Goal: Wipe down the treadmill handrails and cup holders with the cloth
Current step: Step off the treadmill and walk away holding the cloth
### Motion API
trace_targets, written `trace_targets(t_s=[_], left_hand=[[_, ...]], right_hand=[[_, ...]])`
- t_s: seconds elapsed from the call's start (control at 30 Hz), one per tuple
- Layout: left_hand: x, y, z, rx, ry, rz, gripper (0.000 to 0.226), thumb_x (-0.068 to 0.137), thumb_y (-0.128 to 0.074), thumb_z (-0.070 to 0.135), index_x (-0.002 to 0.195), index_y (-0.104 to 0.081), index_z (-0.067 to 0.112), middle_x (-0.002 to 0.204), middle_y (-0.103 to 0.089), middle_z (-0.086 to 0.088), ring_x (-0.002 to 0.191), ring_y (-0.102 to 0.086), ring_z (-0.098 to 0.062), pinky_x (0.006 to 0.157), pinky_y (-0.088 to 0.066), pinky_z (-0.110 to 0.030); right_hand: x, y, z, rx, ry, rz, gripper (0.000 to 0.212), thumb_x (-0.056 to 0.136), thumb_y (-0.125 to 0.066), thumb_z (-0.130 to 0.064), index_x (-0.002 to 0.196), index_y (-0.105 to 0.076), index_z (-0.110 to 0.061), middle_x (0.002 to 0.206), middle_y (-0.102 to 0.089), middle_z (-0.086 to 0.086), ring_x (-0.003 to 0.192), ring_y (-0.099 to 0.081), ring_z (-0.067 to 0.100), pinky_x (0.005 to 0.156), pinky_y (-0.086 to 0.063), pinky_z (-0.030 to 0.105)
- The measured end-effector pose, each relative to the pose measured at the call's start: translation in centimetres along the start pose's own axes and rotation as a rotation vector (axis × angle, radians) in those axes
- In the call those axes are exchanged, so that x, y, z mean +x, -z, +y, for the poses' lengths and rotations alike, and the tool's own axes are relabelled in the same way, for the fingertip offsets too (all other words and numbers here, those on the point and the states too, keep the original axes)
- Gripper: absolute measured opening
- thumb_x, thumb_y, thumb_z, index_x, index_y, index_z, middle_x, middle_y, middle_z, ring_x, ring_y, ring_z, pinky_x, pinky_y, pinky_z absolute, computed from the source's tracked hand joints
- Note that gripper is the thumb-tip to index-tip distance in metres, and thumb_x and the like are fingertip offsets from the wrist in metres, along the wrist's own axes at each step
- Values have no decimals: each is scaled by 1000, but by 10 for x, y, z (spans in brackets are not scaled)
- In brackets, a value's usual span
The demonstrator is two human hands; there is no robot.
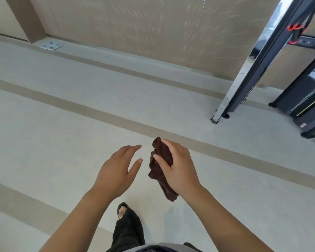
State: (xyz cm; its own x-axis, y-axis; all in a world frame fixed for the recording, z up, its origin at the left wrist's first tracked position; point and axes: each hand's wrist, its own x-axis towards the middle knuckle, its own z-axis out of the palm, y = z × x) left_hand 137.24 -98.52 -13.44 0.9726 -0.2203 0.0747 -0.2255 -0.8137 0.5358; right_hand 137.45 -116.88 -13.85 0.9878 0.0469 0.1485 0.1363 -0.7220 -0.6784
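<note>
A single dark brown cloth (162,153) hangs bunched in the person's right hand (179,168), thumb and fingers curled round its upper half, the loose tail drooping below the wrist. It looks light, soft and limp, likely easiest to control gathered into a pad in the palm, not held by a corner. The left hand (116,170), holding nothing and with fingers spread and relaxed, hovers just beside it without touching. Below them, one sandalled foot (123,210) stands on the pale striped floor (62,110). At far right, well apart from the hands, stand one slanted metal upright (258,57) and one black exercise machine (309,106); no handrail or cup holder can be made out.
</note>
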Motion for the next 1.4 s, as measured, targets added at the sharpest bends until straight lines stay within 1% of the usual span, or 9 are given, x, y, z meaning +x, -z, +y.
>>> trace_targets(t_s=[0.13,0.27,0.5,0.6,0.77,0.97,1.17,1.27,1.4], left_hand=[[70,36,-70,20,34,14,46,94,-36,43,138,-36,28,140,-44,4,124,-44,-16,94,-43,-34],[130,71,-135,42,90,19,48,93,-34,46,137,-35,28,141,-43,6,124,-44,-15,94,-43,-33],[225,99,-224,12,170,-12,49,93,-33,47,138,-34,28,142,-42,7,125,-43,-13,97,-40,-30],[290,106,-267,24,183,-21,49,93,-33,47,138,-34,28,142,-41,7,125,-43,-13,97,-41,-30],[426,123,-327,44,172,-49,49,93,-30,49,138,-32,29,144,-40,7,126,-42,-13,99,-39,-30],[556,171,-392,46,213,-24,50,92,-30,51,137,-33,30,143,-42,7,125,-43,-13,98,-38,-27],[634,207,-473,-34,378,40,56,88,-24,57,137,-32,32,144,-40,8,124,-44,-12,100,-36,-27],[679,223,-526,-56,433,75,52,89,-27,55,137,-33,33,143,-40,10,120,-47,-10,96,-36,-24],[750,257,-606,-70,481,104,47,92,-32,49,137,-32,33,144,-38,11,125,-43,-12,98,-38,-28]], right_hand=[[93,-48,-25,10,8,-1,50,90,-50,-49,134,-41,-29,132,-51,-7,122,-39,15,99,-39,35],[172,-91,-45,24,24,-42,47,89,-49,-50,131,-44,-30,130,-52,-10,121,-40,11,99,-38,30],[307,-162,-69,26,17,-133,48,87,-48,-52,130,-44,-29,132,-52,-8,123,-40,12,103,-39,32],[381,-194,-71,15,26,-137,47,88,-52,-47,129,-48,-24,130,-54,-6,121,-42,15,101,-38,30],[520,-232,-73,20,67,-135,54,86,-44,-55,126,-50,-20,126,-57,-3,116,-47,16,94,-37,22],[680,-271,-97,-21,120,-176,46,87,-55,-45,126,-51,-21,126,-57,-3,117,-46,18,96,-39,29],[804,-332,-134,-89,279,-303,46,89,-47,-51,129,-46,-26,129,-53,-7,119,-43,16,94,-42,33],[869,-373,-152,-85,317,-345,45,90,-49,-49,129,-46,-25,129,-53,-6,119,-43,18,93,-45,39],[962,-433,-183,-110,364,-377,44,89,-51,-47,127,-48,-24,126,-55,-5,117,-45,20,90,-46,41]])
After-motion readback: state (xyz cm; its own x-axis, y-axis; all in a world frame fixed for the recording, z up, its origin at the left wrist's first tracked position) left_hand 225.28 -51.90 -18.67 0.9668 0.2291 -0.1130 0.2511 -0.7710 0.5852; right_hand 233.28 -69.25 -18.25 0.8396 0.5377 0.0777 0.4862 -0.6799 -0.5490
